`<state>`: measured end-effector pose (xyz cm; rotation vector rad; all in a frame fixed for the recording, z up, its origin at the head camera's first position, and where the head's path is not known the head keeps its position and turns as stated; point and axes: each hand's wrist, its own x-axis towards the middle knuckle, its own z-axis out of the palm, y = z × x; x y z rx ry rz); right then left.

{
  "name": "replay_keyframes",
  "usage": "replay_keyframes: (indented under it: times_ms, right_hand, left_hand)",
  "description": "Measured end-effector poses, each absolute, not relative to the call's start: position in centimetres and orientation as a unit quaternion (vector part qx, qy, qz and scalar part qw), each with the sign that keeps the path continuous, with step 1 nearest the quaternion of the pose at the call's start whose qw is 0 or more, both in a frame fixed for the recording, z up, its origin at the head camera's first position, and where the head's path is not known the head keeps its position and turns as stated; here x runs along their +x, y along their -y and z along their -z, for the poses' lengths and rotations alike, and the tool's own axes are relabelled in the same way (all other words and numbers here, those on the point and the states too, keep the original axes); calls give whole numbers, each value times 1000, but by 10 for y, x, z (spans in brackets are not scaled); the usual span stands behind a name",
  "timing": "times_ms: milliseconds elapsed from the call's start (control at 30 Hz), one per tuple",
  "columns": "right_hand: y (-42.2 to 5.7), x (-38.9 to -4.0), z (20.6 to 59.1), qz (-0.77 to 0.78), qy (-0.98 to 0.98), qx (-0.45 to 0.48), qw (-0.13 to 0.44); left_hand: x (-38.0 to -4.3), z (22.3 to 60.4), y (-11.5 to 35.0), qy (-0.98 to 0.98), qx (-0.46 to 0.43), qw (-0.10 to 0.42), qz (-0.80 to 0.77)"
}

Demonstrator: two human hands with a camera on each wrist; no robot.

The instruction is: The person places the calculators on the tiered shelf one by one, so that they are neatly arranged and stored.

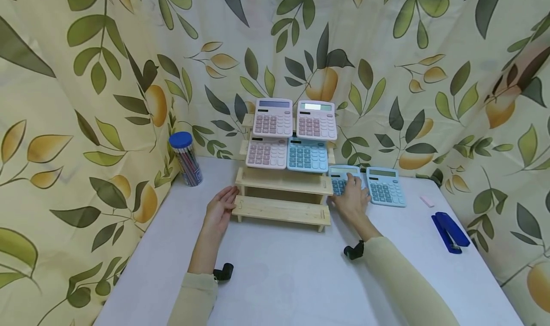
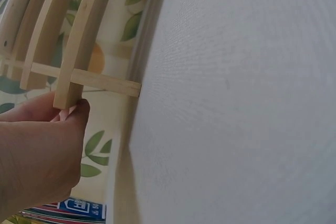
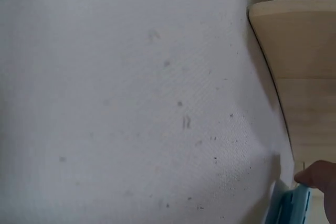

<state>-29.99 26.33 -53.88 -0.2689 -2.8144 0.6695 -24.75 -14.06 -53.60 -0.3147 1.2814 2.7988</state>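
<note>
A stepped wooden display rack stands mid-table. My left hand holds the left end of its lowest step, with thumb and fingers around the board's end in the left wrist view. My right hand grips a blue calculator just right of the rack, covering part of its keys. In the right wrist view the thumb lies on that calculator's edge. Pink calculators fill the top step and the left of the step below. Beside the lower pink one rests a blue calculator.
Another blue calculator lies right of my right hand. Farther right are a small pink block and a blue stapler. A blue-lidded tub of pencils stands at the back left. Leaf-patterned curtain borders the table.
</note>
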Motion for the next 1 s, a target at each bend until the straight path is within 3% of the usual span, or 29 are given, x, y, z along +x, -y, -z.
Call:
replay_keyframes:
  times_ms: [567,1000]
  right_hand:
    - [-273,-292,539,-251,951,-82,162]
    - [-268,-276,516,-281,933,-71,212]
  left_hand:
    - [-247,538,141,-417,-96,19,-904]
    - [-247,537,140,-418,-101,19,-903]
